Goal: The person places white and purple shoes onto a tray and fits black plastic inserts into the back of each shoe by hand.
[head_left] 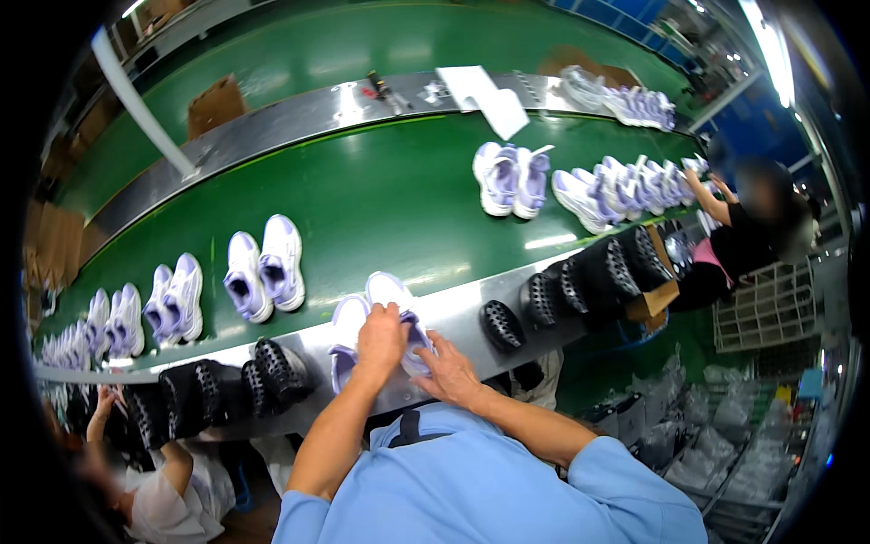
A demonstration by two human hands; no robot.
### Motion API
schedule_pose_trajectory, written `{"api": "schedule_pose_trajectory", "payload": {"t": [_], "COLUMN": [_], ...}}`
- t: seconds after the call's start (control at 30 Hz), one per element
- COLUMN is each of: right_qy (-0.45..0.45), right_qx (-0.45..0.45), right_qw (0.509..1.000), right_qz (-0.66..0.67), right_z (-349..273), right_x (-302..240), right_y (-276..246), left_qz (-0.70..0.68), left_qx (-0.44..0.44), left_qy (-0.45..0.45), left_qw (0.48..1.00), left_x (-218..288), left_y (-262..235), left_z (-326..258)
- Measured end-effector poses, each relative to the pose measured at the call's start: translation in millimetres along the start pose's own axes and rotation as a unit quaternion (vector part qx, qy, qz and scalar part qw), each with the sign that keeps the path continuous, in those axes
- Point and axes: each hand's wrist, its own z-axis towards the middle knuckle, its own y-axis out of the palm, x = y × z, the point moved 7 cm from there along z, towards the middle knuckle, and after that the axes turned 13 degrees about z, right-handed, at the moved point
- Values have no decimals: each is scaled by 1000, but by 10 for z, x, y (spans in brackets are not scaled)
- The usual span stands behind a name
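Gripping a pair of white-and-lilac sneakers (381,331) at the near steel edge (471,304) of a green conveyor belt (381,195), seen from the head camera: left hand (381,337) clamped over the top of the pair between the two shoes, right hand (446,370) spread against the outer side of the right shoe, fingers touching it. Counted on the belt beyond: one pair of sneakers (265,267) just left of centre, two more pairs (145,313) farther left with others blurring into the rim, one pair (512,179) right of centre, a close-packed row (625,186) at far right too overlapped to count. Clipped along the steel edge, black perforated shoe forms (580,281), roughly ten in view. Second green belt (344,41) behind a steel divider (299,113), white paper sheet (485,95) lying across it. Two seated co-workers at the belt, one lower left (159,499), one at right (752,231). Wire basket (770,308) and bagged goods (725,426) on the factory floor at right.
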Motion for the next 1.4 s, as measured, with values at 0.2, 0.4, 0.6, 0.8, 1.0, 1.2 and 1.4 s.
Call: {"api": "schedule_pose_trajectory", "payload": {"t": [0.2, 0.4, 0.6, 0.8, 1.0, 1.2, 1.4], "right_qy": [182, 369, 358, 351, 219, 257, 284], "right_qx": [268, 255, 203, 171, 223, -79, -141], "right_qw": [941, 864, 864, 855, 901, 963, 948], "right_qz": [-98, -226, -289, -341, -300, 26, 24], "right_z": [-441, -836, -878, -868, -832, -402, -6], "right_x": [329, 1219, 1552, 1633, 755, 106, 13], "right_y": [-1722, -2495, -2446, -2385, -2575, -1259, -857], "left_qz": [-85, -64, -100, -116, -96, -126, -145], "left_qx": [-41, -65, -44, -45, -34, -63, -80], "left_qy": [28, 34, 22, 23, 42, 26, 59], "left_qw": [995, 995, 994, 992, 994, 990, 984], "left_x": [-119, -158, -93, -130, -122, -116, -18], "left_y": [106, 308, 307, 365, 397, 513, 448], "left_z": [142, 255, 202, 148, 179, 392, 384]}}
